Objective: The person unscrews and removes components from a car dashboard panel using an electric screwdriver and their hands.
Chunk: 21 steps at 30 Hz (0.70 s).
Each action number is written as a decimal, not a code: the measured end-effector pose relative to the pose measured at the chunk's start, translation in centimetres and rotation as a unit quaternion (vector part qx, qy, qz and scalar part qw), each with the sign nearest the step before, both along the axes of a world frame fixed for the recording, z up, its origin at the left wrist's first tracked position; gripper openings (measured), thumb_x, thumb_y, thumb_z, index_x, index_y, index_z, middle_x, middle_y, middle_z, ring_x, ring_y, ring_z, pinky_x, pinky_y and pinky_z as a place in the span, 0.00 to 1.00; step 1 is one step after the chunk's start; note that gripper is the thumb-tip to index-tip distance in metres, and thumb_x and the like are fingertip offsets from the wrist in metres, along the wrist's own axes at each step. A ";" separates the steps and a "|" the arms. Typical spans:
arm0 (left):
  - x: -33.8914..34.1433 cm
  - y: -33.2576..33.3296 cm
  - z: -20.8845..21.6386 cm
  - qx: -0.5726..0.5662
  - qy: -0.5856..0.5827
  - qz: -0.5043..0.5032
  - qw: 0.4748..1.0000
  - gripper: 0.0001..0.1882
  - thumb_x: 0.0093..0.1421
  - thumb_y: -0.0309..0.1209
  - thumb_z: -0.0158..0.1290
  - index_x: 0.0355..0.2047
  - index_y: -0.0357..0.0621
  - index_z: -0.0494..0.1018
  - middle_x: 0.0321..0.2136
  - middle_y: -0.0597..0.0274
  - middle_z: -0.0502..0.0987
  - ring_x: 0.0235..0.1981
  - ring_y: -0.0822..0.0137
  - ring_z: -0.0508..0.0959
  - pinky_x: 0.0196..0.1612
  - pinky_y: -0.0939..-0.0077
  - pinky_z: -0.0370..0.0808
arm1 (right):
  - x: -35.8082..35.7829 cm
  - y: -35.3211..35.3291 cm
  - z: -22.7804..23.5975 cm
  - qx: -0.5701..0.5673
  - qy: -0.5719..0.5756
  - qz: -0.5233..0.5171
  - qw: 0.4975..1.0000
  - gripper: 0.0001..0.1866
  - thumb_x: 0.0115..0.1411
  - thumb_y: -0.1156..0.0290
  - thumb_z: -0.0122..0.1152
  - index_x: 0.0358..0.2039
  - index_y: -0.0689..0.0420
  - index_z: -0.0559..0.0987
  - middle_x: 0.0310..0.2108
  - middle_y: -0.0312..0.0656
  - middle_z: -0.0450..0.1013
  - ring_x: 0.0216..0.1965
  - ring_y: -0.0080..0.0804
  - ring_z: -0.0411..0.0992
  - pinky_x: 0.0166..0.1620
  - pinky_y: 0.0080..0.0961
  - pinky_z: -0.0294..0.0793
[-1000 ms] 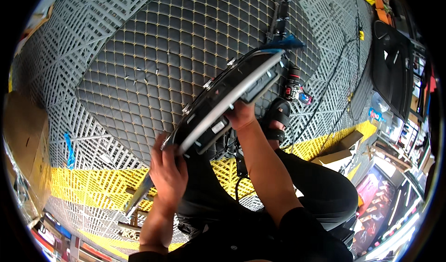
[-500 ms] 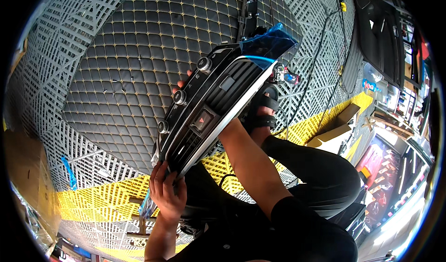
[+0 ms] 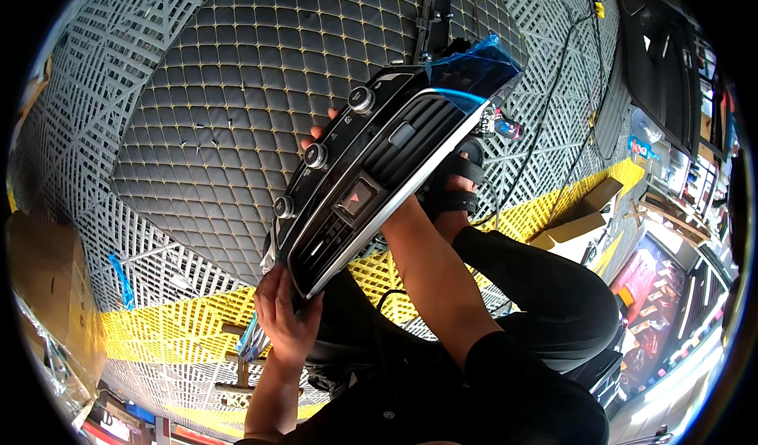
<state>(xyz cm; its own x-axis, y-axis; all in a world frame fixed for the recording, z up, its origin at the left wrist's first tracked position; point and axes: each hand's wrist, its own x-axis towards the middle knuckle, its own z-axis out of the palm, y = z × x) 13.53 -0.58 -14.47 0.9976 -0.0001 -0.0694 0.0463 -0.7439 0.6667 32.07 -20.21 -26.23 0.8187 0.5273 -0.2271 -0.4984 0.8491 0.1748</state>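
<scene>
A car dashboard centre panel [image 3: 371, 178] lies tilted across my hands. It has black air vents, a red-marked hazard button [image 3: 354, 199], several round silver-rimmed knobs and a pale trim strip along its near edge. Blue protective film [image 3: 476, 72] clings to its far right end. My left hand [image 3: 286, 311] is closed round the lower left end, fingers on top. Passing beneath the panel, my right arm supports it; of my right hand [image 3: 317, 132] only fingertips show, curled round the far side. The palm is hidden.
Below lies a black quilted mat [image 3: 237, 58] with several small screws [image 3: 199, 141] on it. A long black trim piece [image 3: 436, 18] lies beyond the panel. Cables [image 3: 545, 105] cross the grid floor at right. Cardboard boxes [image 3: 55, 287] stand at left, another open box [image 3: 580, 217] at right.
The panel has shifted slightly right in the picture and its vent face has turned a little more into sight. Both hands keep their hold.
</scene>
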 end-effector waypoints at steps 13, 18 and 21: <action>0.5 -1.4 0.2 0.037 0.049 -0.065 0.996 0.45 0.59 0.40 0.63 0.69 0.26 0.56 0.68 0.29 0.60 0.69 0.31 0.61 0.70 0.42 0.59 | -0.2 -0.1 0.4 -0.080 0.025 0.009 0.996 0.40 0.65 0.40 0.59 0.68 0.53 0.68 0.61 0.54 0.68 0.68 0.55 0.63 0.68 0.56 0.67; 0.2 -1.6 0.7 0.040 0.054 -0.075 0.995 0.44 0.60 0.40 0.63 0.68 0.25 0.57 0.68 0.29 0.60 0.69 0.30 0.60 0.70 0.41 0.58 | -0.5 -0.1 1.0 -0.065 0.008 -0.005 0.998 0.41 0.61 0.37 0.61 0.66 0.53 0.71 0.57 0.52 0.71 0.66 0.54 0.66 0.67 0.53 0.69; -0.1 -1.4 0.9 0.049 0.042 -0.082 0.995 0.45 0.60 0.42 0.63 0.69 0.27 0.57 0.68 0.30 0.60 0.69 0.30 0.60 0.70 0.41 0.59 | -0.4 0.3 1.2 -0.040 -0.001 -0.007 0.999 0.42 0.62 0.37 0.61 0.66 0.55 0.70 0.57 0.53 0.72 0.65 0.55 0.66 0.67 0.53 0.69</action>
<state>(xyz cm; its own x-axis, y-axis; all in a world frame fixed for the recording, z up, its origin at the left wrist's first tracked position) 13.41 -1.97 -13.59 0.9756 -0.1505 -0.1597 -0.0283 -0.8078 0.5888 31.65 -19.93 -24.99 0.8265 0.4959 -0.2666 -0.4867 0.8673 0.1046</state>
